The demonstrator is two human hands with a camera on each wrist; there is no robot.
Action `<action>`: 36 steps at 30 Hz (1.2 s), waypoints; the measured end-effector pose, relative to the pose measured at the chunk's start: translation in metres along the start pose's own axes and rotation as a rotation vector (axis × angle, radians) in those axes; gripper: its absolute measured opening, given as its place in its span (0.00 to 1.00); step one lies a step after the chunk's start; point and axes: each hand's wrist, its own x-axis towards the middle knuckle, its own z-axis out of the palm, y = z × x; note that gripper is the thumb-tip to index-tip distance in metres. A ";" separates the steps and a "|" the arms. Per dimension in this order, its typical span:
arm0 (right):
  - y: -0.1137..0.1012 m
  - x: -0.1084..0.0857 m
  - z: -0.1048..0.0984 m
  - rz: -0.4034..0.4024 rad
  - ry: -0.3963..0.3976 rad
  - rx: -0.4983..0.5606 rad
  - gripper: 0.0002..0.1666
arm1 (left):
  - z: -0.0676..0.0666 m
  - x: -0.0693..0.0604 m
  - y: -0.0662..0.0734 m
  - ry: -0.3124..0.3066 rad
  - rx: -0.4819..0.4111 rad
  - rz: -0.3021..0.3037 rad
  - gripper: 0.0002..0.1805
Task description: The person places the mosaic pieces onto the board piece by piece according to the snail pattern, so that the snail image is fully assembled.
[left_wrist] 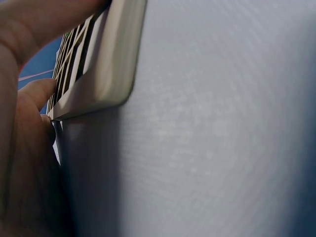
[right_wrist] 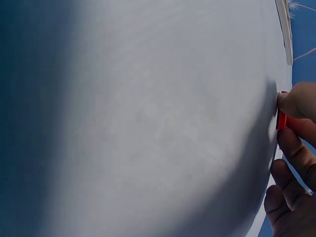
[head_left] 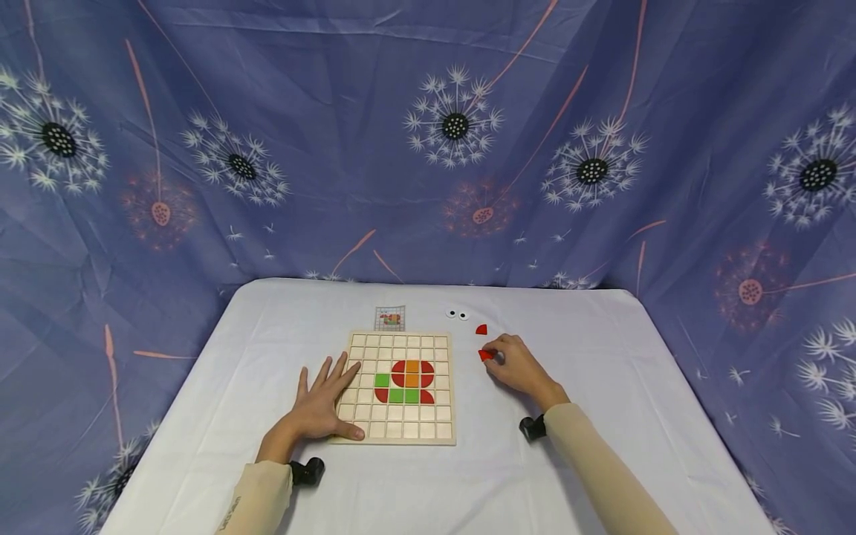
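Note:
A wooden grid board point(head_left: 403, 430) lies on the table, with red, orange and green tiles set in its middle squares. My left hand point(head_left: 319, 406) rests spread over the board's left side, with fingers and thumb on its edge. To the right of the board, my right hand point(head_left: 520, 365) pinches a red quarter-round tile point(head_left: 484, 356) between thumb and fingers, at the table surface. In the right wrist view, the red tile's edge point(right_wrist: 282, 121) shows between thumb and fingertips. Another red quarter-round tile point(head_left: 481, 329) lies just beyond that hand.
Behind the board lies a small pattern card point(head_left: 390, 319) with a coloured grid picture. Two white eye discs point(head_left: 458, 315) sit at the back, right of the card. A white cloth point(head_left: 281, 334) covers the table, and a blue dandelion-print curtain point(head_left: 348, 171) hangs around it.

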 end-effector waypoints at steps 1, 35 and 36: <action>-0.001 0.001 0.000 0.001 0.002 0.005 0.14 | 0.000 0.000 0.000 -0.002 0.001 -0.003 0.76; -0.112 0.043 0.043 -0.088 -0.151 0.144 0.14 | -0.005 0.001 0.005 -0.048 0.057 -0.054 0.77; -0.115 0.043 0.045 -0.085 -0.162 0.151 0.14 | -0.006 0.001 0.005 -0.047 0.058 -0.051 0.77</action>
